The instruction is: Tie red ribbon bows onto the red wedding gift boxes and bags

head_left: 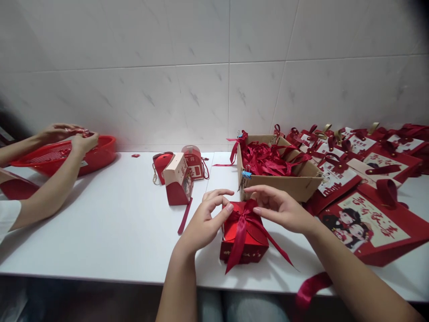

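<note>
A small red gift box (259, 254) stands on the white table in front of me, with a dark red satin ribbon (237, 248) tied in a bow on its top. Two ribbon tails hang over the box's front and right side. My left hand (209, 217) is at the left of the bow, fingers apart and thumb tip beside the loop. On the other side, my right hand (281, 208) has its index finger stretched out and its thumb tip at the bow's right edge. Neither hand visibly grips the ribbon.
Behind the box sits a cardboard box (284, 184) of red ribbons. Several red gift bags (395, 232) crowd the right side. Small decorated boxes (177, 192) stand left of centre. At far left, another person's hands (83, 142) work over a red plastic basket (100, 156).
</note>
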Demonstrator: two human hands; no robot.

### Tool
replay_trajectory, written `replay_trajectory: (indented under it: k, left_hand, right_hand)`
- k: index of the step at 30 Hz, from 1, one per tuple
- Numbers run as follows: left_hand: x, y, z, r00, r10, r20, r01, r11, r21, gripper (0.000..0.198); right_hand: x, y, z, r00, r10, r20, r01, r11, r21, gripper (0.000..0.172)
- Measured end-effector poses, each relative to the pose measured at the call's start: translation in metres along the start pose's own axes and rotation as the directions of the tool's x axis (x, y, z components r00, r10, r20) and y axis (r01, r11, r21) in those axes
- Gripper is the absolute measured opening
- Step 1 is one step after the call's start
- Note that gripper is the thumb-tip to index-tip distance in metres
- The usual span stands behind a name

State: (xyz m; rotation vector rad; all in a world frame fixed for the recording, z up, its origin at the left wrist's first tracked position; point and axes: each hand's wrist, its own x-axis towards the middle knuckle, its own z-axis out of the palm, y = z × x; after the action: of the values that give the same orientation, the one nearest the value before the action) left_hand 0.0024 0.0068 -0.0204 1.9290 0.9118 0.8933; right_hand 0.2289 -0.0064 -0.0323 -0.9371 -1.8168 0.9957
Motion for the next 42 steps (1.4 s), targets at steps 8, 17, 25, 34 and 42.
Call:
replay_trajectory:
  k: [8,17,25,34,42]
  left_hand:
    - [0.0015,-0.0047,0.0006,0.999,0.016,0.033,-0.017,1.000,0.020,0.023]
    - [0.0028,-0.0018,0.0034,0.999,0.027,0.029,-0.028,0.999,0.045,0.023]
    - [0.0052,-0.0026,0.0031,0.995,0.042,0.089,-0.046,0.998,0.051,0.029]
    - [0.0042,-0.0032,0.0037,0.999,0.044,0.029,-0.046,0.998,0.046,0.025]
    - [0.0045,-0.0040,0.0064,0.999,0.051,-0.004,-0.051,0.999,-0.003,0.025]
  right_hand:
    - [0.0063,-0.0036,0.0077,0.972,0.234,-0.034,-0.215,0.936,0.278,0.037]
    - [0.0082,0.0022,0.0066,0.958,0.236,-0.163,-0.198,0.955,0.223,0.037]
    - [0.0057,-0.0006,0.0100,0.997,-0.012,-0.082,-0.004,0.982,-0.190,0.025]
    - [0.0046,-0.0014,0.0070,0.992,-0.102,-0.074,0.081,0.967,-0.240,0.020]
    - [0.0052,0.0007,0.0093,0.983,-0.112,-0.144,0.066,0.955,-0.290,0.024]
